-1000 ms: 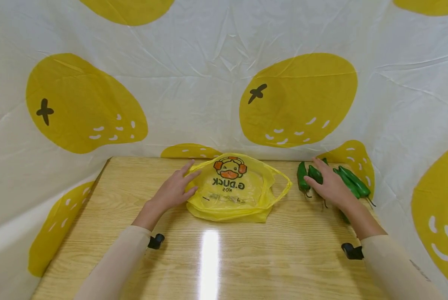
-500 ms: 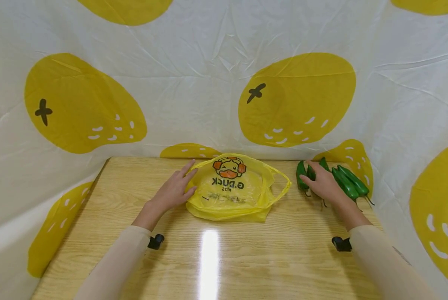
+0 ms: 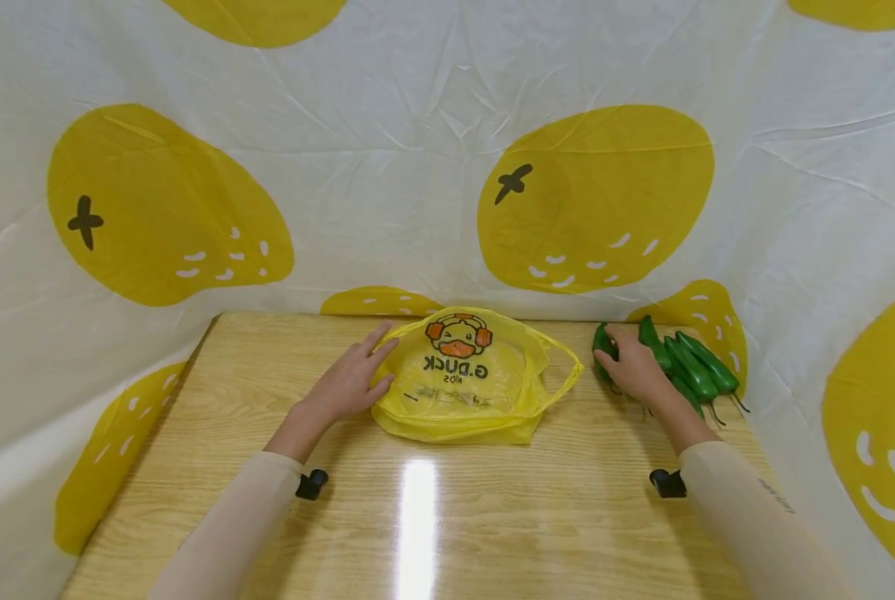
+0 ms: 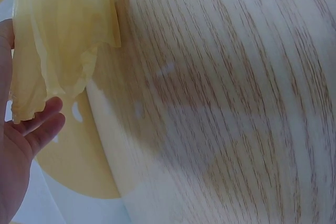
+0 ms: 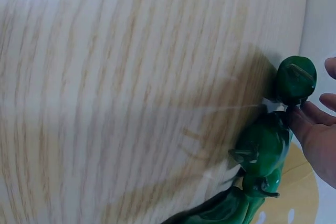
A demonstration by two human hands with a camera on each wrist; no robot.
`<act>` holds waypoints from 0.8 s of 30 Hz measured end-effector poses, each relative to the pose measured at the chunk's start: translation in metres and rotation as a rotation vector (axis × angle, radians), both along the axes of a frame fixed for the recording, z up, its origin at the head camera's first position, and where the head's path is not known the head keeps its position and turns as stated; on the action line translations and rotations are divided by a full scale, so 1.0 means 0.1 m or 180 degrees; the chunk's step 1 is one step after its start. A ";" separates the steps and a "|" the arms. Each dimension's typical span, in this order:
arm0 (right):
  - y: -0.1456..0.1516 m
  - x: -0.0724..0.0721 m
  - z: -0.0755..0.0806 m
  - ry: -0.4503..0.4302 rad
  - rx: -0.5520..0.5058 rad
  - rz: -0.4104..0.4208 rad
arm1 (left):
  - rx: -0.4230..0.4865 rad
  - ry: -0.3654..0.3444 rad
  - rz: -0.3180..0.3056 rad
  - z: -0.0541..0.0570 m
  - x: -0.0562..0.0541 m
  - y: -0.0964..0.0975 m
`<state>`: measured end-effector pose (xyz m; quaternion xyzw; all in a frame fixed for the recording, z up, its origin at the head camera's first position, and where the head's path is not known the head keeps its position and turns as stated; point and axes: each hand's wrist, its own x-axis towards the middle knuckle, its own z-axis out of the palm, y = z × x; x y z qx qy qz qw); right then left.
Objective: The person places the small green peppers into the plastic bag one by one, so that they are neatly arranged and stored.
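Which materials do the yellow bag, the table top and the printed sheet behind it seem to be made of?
Yellow bag: thin plastic film, probably, slightly glossy; it is translucent and creased.
Table top: wood or wood-look laminate, glossy; it shows grain and a bright reflected streak.
Printed sheet: fabric or plastic sheeting, I cannot tell which, with soft sheen; it shows sharp fold lines.
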<state>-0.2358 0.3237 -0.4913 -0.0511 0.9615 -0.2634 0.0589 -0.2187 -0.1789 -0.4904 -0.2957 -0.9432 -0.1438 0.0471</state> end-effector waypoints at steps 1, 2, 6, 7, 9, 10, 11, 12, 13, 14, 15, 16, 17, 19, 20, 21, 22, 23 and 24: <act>0.00 0.00 -0.01 -0.0009 -0.0003 -0.0009 | -0.0009 -0.0003 0.0004 0.00 0.00 0.00; 0.00 0.00 -0.02 -0.0019 -0.0001 -0.0015 | -0.0011 -0.0010 0.0011 0.00 0.00 0.00; -0.01 -0.02 -0.05 -0.0019 0.0007 -0.0058 | -0.0007 -0.0021 0.0022 -0.01 -0.01 -0.01; 0.00 -0.02 -0.06 -0.0007 0.0007 -0.0071 | 0.0001 -0.0026 0.0022 -0.01 -0.01 -0.01; 0.00 -0.03 -0.09 0.0020 -0.0006 -0.0098 | 0.0007 -0.0018 0.0018 -0.01 -0.01 -0.01; 0.00 -0.03 -0.10 0.0030 -0.0012 -0.0110 | 0.0013 -0.0013 0.0012 -0.01 -0.01 -0.01; -0.01 -0.03 -0.11 0.0033 -0.0014 -0.0117 | 0.0019 -0.0009 0.0008 -0.01 0.00 -0.01; -0.01 -0.04 -0.12 0.0037 -0.0012 -0.0126 | 0.0021 -0.0005 0.0005 -0.01 0.00 -0.01; -0.01 -0.04 -0.13 0.0035 -0.0011 -0.0134 | 0.0016 -0.0006 0.0006 -0.01 0.00 -0.01; -0.01 -0.04 -0.14 0.0028 -0.0012 -0.0149 | 0.0015 -0.0013 0.0008 -0.01 0.00 -0.01; -0.02 -0.04 -0.14 0.0011 -0.0014 -0.0154 | 0.0018 -0.0020 0.0009 -0.01 0.00 -0.01; -0.02 -0.04 -0.14 -0.0013 -0.0017 -0.0165 | 0.0019 -0.0023 0.0008 -0.01 0.00 -0.01; -0.02 -0.04 -0.14 -0.0041 -0.0019 -0.0175 | 0.0011 -0.0021 0.0009 -0.01 0.00 -0.01; -0.02 -0.04 -0.14 -0.0113 -0.0022 -0.0197 | 0.0007 -0.0005 0.0006 -0.02 0.00 -0.01; -0.02 -0.04 -0.13 -0.0160 -0.0026 -0.0205 | 0.0006 0.0012 0.0001 -0.02 0.00 -0.01; -0.02 -0.03 -0.13 -0.0216 -0.0019 -0.0194 | 0.0008 0.0027 -0.0005 -0.02 0.00 -0.01; -0.02 -0.03 -0.12 -0.0265 -0.0004 -0.0195 | 0.0005 0.0043 -0.0012 -0.02 0.00 -0.01; -0.02 -0.03 -0.12 -0.0314 0.0007 -0.0191 | -0.0001 0.0048 -0.0012 -0.03 0.00 -0.01; -0.02 -0.04 -0.12 -0.0366 0.0013 -0.0183 | 0.0002 0.0047 -0.0013 -0.03 0.00 -0.01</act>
